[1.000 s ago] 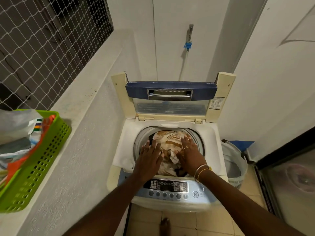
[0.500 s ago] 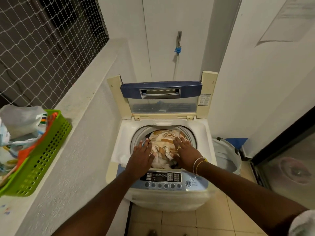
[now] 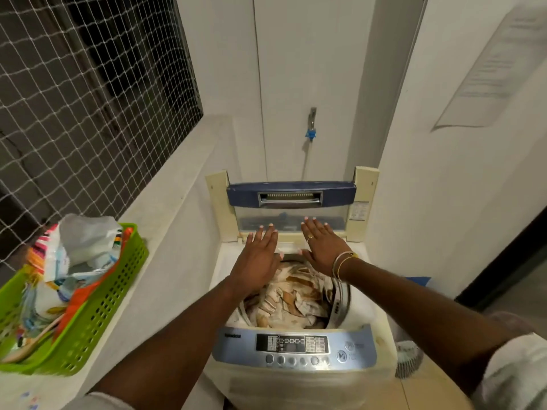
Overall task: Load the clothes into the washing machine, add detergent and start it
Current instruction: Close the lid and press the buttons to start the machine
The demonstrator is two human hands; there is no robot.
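Presently I observe left grip point(image 3: 258, 258) and right grip point(image 3: 322, 250) wide, empty, near the raised lid point(image 3: 291, 187), above the clothes point(image 3: 293, 295).

A grey concrete ledge point(image 3: 177, 187) runs along the left side, below the netting point(image 3: 88, 84), as far as the back wall point(image 3: 310, 69). A green perforated plastic basket point(image 3: 97, 309) sits on it near the front, stuffed with plastic bags point(image 3: 85, 238) and colourful packets. A few small coloured specks point(image 3: 28, 399) mark the ledge's near end. The beige tiled floor point(image 3: 432, 392) carries the top-loading washing machine point(image 3: 296, 383), which stands close beside the ledge's side. A pale perforated bin point(image 3: 410, 361) stands just beside the machine on the right.
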